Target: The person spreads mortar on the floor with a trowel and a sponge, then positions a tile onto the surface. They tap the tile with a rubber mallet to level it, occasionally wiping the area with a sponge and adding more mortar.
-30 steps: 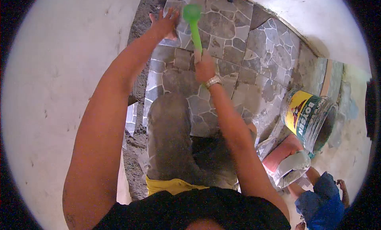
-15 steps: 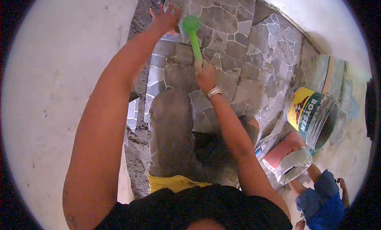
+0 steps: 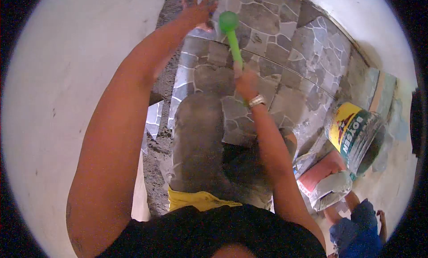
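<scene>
My right hand (image 3: 248,85), with a watch on its wrist, grips the handle of a green mallet (image 3: 228,22). The round mallet head hangs over a stone-patterned floor tile (image 3: 258,17), a short way right of my left hand (image 3: 199,15). That left hand rests at the tile's left edge with its fingers spread, slightly blurred. Closer to me lies another stone-patterned tile (image 3: 209,77), partly hidden by my knee.
Rough mortar (image 3: 165,75) runs along the left by a pale wall (image 3: 80,102). Cut tile pieces (image 3: 154,119) lie on it. To the right are a paint bucket (image 3: 352,133) on its side, a red and white bag (image 3: 327,173) and another person (image 3: 356,231).
The view has shifted, so most things appear a little further right. The mallet and both hands also show slightly higher in the picture, with the mallet still near the left hand.
</scene>
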Demonstrator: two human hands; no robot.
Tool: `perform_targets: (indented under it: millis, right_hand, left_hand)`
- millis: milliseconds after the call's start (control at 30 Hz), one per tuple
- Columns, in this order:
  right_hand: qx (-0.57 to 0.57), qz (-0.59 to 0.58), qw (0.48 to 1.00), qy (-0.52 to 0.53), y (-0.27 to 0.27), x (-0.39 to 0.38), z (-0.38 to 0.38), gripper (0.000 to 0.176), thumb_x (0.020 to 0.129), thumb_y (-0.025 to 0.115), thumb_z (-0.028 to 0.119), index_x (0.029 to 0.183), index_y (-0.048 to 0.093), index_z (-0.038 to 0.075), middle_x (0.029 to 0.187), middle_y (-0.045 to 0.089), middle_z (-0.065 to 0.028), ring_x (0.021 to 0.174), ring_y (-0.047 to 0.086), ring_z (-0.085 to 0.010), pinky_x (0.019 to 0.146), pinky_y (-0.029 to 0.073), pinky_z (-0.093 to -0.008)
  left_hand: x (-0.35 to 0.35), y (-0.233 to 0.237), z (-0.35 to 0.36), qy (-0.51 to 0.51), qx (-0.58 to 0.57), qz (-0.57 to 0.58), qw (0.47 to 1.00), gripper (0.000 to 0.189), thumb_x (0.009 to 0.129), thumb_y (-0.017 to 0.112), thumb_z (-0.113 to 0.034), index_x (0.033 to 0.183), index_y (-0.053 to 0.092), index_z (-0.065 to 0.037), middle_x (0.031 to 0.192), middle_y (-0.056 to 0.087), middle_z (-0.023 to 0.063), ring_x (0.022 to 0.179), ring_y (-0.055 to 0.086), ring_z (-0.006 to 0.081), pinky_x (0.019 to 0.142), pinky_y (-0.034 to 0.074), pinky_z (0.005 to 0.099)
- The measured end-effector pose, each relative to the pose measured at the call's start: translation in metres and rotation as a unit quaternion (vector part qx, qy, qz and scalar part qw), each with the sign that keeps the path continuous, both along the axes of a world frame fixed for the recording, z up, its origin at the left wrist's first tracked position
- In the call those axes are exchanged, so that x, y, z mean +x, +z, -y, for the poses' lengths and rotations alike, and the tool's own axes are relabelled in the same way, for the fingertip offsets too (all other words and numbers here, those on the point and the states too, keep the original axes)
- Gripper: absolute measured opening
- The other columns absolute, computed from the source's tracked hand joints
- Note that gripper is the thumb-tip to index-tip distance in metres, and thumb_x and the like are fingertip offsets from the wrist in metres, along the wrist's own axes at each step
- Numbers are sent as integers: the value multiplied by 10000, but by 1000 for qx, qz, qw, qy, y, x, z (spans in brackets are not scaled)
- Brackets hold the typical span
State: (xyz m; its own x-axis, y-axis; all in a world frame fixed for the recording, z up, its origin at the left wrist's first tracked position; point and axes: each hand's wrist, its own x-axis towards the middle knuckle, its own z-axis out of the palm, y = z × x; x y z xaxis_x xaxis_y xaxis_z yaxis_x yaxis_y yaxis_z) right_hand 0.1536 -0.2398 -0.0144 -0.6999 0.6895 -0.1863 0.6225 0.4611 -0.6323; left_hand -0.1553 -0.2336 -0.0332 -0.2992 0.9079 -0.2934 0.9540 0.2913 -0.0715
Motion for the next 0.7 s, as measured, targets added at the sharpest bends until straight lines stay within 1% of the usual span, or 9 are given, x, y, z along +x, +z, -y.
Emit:
perform_targets:
  millis: [100, 133, 200, 233, 300, 400, 500, 600, 700]
  right_hand:
    - [4, -95, 995, 11, 13, -6, -1, 225, 907, 527, 252, 945, 563, 33, 795, 597, -216, 704, 589, -419, 583, 458, -518]
    - [87, -117, 988, 58, 17, -8, -1, 196, 890, 537, 219, 973, 561, 43, 797, 588, -207, 689, 588, -406, 569, 455, -510]
    - [250, -157, 944, 149, 20, -10, 0, 194, 858, 556, 152, 1030, 557, 61, 800, 571, -187, 661, 586, -380, 540, 450, -494]
    - [208, -136, 959, 137, 15, -10, 3, 222, 843, 563, 131, 1055, 551, 67, 804, 564, -182, 653, 584, -371, 525, 446, -485]
    - [129, -91, 981, 112, 2, -11, 5, 297, 812, 576, 88, 1107, 540, 80, 810, 549, -171, 638, 580, -355, 495, 438, -469]
    - [178, -84, 965, 171, -15, -15, -3, 364, 806, 576, 69, 1166, 525, 95, 801, 548, -174, 624, 573, -356, 476, 442, -452]
    - [158, -92, 972, 151, -18, -12, 1, 370, 824, 566, 79, 1190, 514, 99, 823, 570, -191, 644, 590, -363, 480, 459, -452]
    - [147, -67, 978, 134, -25, -11, -3, 363, 841, 561, 98, 1200, 510, 93, 842, 589, -209, 667, 604, -369, 512, 479, -471]
    - [146, -33, 977, 150, -29, -11, -15, 350, 854, 554, 113, 1199, 507, 80, 853, 598, -223, 687, 612, -375, 542, 491, -489]
  left_hand:
    - [-14, -2, 3, -20, -32, 58, 998, 1091, 613, 797, -512, 1485, 163, -345, 1558, 154, 85, 1403, 176, 408, 955, 133, 809]
    - [-17, -5, 4, -30, -27, 32, 999, 1068, 615, 796, -510, 1479, 190, -344, 1557, 159, 81, 1403, 174, 406, 954, 134, 810]
    - [-21, -13, 8, -50, -17, -14, 998, 1023, 620, 793, -505, 1468, 245, -341, 1554, 170, 73, 1404, 168, 404, 950, 134, 813]
    - [-26, -19, 6, -39, -9, 73, 997, 1064, 633, 807, -410, 1483, 175, -304, 1558, 114, 100, 1399, 194, 391, 987, 199, 717]
    - [-35, -25, -3, -17, 14, 244, 970, 1169, 661, 835, -222, 1513, 34, -229, 1567, 2, 155, 1390, 245, 365, 1061, 328, 526]
    - [4, 65, -2, 57, -103, 187, 975, 1189, 630, 853, -177, 1510, 55, -220, 1557, 23, 184, 1372, 286, 361, 997, 419, 491]
    - [-7, 39, 4, 10, -54, 182, 982, 1177, 632, 853, -184, 1509, 70, -216, 1549, 27, 209, 1355, 312, 369, 978, 441, 472]
    - [-11, 34, 1, -5, -57, 182, 982, 1130, 655, 839, -258, 1506, 98, -204, 1543, 65, 218, 1344, 325, 380, 998, 419, 492]
    - [-23, 2, 8, -51, -17, 141, 988, 1093, 680, 809, -355, 1505, 109, -199, 1543, 89, 210, 1342, 328, 382, 1027, 386, 502]
